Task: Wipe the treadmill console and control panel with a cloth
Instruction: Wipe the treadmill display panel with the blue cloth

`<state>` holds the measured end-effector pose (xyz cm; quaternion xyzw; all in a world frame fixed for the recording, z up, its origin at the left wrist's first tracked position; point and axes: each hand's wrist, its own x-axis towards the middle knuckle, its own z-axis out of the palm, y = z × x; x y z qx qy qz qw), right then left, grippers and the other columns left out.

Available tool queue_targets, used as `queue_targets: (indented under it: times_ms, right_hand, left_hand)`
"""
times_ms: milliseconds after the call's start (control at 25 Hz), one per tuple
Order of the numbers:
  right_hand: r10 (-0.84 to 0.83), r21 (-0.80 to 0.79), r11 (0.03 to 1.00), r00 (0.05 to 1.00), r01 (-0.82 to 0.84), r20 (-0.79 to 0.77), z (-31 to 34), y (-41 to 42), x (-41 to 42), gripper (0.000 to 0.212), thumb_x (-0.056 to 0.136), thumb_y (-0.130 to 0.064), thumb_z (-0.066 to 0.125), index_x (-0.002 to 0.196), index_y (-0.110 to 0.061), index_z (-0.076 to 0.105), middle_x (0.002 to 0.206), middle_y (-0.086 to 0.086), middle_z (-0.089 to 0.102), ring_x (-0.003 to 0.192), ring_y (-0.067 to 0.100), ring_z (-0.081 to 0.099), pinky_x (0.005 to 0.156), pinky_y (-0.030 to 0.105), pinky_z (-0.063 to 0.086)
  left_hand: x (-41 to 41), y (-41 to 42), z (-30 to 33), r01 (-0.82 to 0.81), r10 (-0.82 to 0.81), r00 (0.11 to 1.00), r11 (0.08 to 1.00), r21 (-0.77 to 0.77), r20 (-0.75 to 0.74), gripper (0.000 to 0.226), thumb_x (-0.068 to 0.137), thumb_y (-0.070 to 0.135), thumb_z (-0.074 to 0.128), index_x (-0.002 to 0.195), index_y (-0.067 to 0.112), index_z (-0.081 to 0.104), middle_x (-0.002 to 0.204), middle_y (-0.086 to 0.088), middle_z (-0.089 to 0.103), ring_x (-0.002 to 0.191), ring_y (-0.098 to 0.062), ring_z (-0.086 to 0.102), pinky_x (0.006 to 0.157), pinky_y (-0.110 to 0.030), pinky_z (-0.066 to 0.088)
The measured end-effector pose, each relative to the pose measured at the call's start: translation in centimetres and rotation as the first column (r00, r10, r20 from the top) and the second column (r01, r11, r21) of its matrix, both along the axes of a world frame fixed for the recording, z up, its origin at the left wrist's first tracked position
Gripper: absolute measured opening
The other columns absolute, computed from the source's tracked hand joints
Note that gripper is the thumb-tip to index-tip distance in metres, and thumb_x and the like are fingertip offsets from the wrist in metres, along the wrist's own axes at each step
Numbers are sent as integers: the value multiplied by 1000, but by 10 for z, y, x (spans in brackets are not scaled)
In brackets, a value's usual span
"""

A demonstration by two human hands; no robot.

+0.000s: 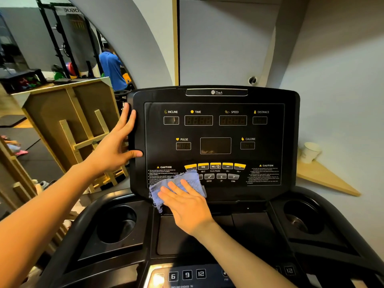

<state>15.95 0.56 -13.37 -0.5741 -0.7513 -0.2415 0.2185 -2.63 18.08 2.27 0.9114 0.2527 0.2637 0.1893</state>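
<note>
The black treadmill console (291,129) stands upright before me, with dark readouts labelled incline, time, speed, distance, pulse and calorie. A row of yellow buttons (215,166) runs across its lower part. My right hand (188,206) lies flat on a blue-grey cloth (161,189), pressing it against the console's lower left corner, over the caution text. My left hand (116,146) grips the console's left edge, thumb on the front face. The lower control panel (187,275) with numbered keys shows at the bottom.
Two round cup holders (117,223) (302,219) flank a flat tray below the console. A white paper cup (310,151) sits on a wooden corner shelf at the right. A mirror at the left reflects wooden furniture and a person in blue.
</note>
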Motion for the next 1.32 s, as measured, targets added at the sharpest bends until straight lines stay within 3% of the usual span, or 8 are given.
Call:
queue_targets:
  times_ms: [240, 480, 800, 960, 1120, 1160, 1320]
  right_hand:
    - [56, 27, 998, 997, -55, -56, -6, -6, 20, 41, 90, -18, 44, 127, -18, 63, 132, -3, 62, 129, 14, 50, 117, 38, 20]
    - [97, 116, 990, 988, -83, -123, -12, -24, 51, 35, 93, -13, 53, 126, -14, 64, 131, 1, 62, 130, 16, 50, 115, 42, 30]
    - [1, 41, 999, 997, 2, -71, -13, -65, 114, 41, 92, -10, 50, 132, -16, 59, 137, -2, 57, 136, 14, 42, 117, 42, 26]
    - [-59, -13, 998, 997, 58, -49, -8, -86, 144, 42, 93, -11, 47, 133, -17, 58, 138, -3, 56, 137, 13, 40, 117, 42, 24]
    - [-94, -42, 995, 996, 94, -6, -1, -101, 162, 43, 92, -14, 43, 132, -17, 59, 137, -2, 57, 135, 13, 42, 116, 41, 23]
    - [-98, -47, 994, 995, 97, -7, 0, -103, 165, 43, 93, -15, 43, 132, -17, 59, 137, -2, 57, 135, 12, 41, 117, 40, 22]
    - [-99, -43, 994, 995, 98, -11, -1, -109, 177, 41, 94, -16, 43, 132, -16, 59, 137, -2, 57, 136, 11, 40, 117, 40, 23]
  left_hand:
    - [-1, -3, 2, -18, 19, 1000, 1000, 8, -22, 116, 77, 11, 78, 156, 34, -4, 161, 21, -25, 153, -15, -4, 115, -49, 35]
    - [-1, -5, 2, -23, 24, 1000, 999, 22, -12, 112, 79, 14, 76, 156, 34, -3, 161, 21, -23, 151, -11, -1, 113, -43, 38]
    - [-1, -3, 2, -24, 24, 1000, 1000, 20, -4, 113, 77, 13, 77, 156, 37, -1, 161, 24, -21, 152, -16, 5, 109, -42, 42]
    - [0, -5, 2, -31, 31, 999, 999, 21, -6, 115, 76, 7, 77, 156, 36, 0, 162, 23, -20, 151, -7, 1, 109, -37, 36]
    - [2, -6, 1, -66, 67, 998, 997, 25, -18, 116, 74, 3, 78, 156, 34, 1, 162, 21, -18, 140, 20, -2, 110, -33, 30]
    - [2, -6, 1, -74, 75, 997, 997, 19, -17, 116, 74, 2, 78, 156, 35, 2, 162, 22, -18, 142, 18, 0, 110, -35, 31]
    - [3, -6, 1, -53, 53, 998, 999, 7, -15, 117, 73, 2, 79, 156, 37, 4, 161, 24, -18, 151, -22, 16, 108, -50, 40]
